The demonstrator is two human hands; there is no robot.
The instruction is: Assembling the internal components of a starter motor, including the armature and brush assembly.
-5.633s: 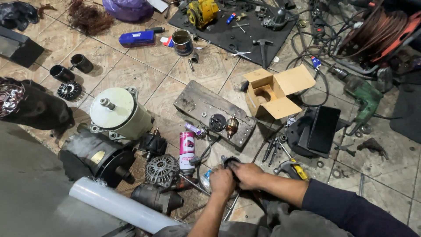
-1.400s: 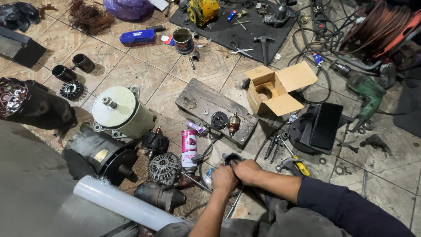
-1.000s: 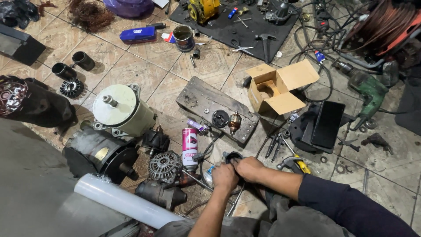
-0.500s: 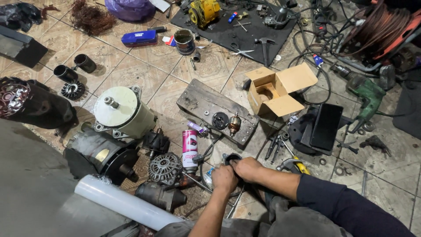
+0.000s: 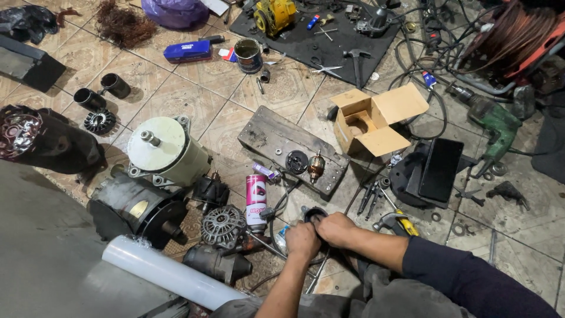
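Note:
Low over the tiled floor, my left hand (image 5: 302, 240) and my right hand (image 5: 334, 228) are closed together around a small dark round part (image 5: 313, 212) with a ring-shaped rim. Only the top of the part shows between my fingers. A pink spray can (image 5: 256, 200) stands just left of my hands. Beside it lies a finned grey alternator housing (image 5: 223, 224). A wooden block (image 5: 291, 149) carrying a copper-wound rotor (image 5: 316, 165) and a black disc (image 5: 296, 161) lies just beyond my hands.
A cream motor (image 5: 166, 151) and a dark motor (image 5: 137, 207) lie at left, a white tube (image 5: 170, 279) below them. Open cardboard box (image 5: 376, 119), black case (image 5: 439, 169), green drill (image 5: 493, 125), pliers (image 5: 371, 196) and cables crowd the right. A black mat (image 5: 329, 32) with tools lies far back.
My hands stay in the same spot on the small round part, with only slight finger shifts. The view has drifted a little.

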